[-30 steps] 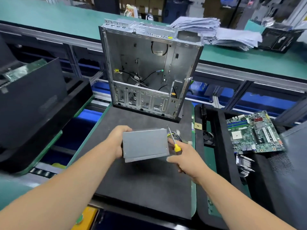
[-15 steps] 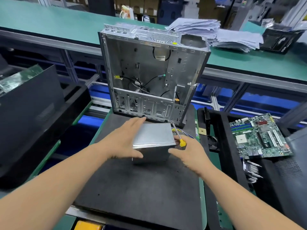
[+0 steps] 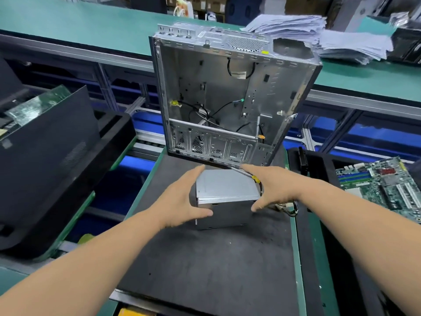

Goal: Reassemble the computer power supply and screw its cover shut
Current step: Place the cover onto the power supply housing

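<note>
The power supply (image 3: 224,208), a grey metal box with its flat cover (image 3: 225,185) lying on top, sits on a black foam mat (image 3: 205,270). My left hand (image 3: 182,201) lies against its left side with straight fingers, the thumb across the front face. My right hand (image 3: 278,188) brackets the right side, index finger stretched along the far edge and thumb on the front corner. It also holds a screwdriver (image 3: 241,171) with a yellow collar, whose shaft lies across the cover's far right corner. The supply's cable bundle (image 3: 291,207) trails out to the right.
An empty open computer case (image 3: 227,94) stands upright just behind the power supply. A motherboard (image 3: 382,181) lies in a black tray at the right. A black case panel (image 3: 45,144) rests at the left. Stacked papers (image 3: 319,33) lie on the far green bench.
The cover has come down from being held up in my left hand onto the box. Both hands have shifted to clasp the box's sides, and the screwdriver shaft has tipped flat.
</note>
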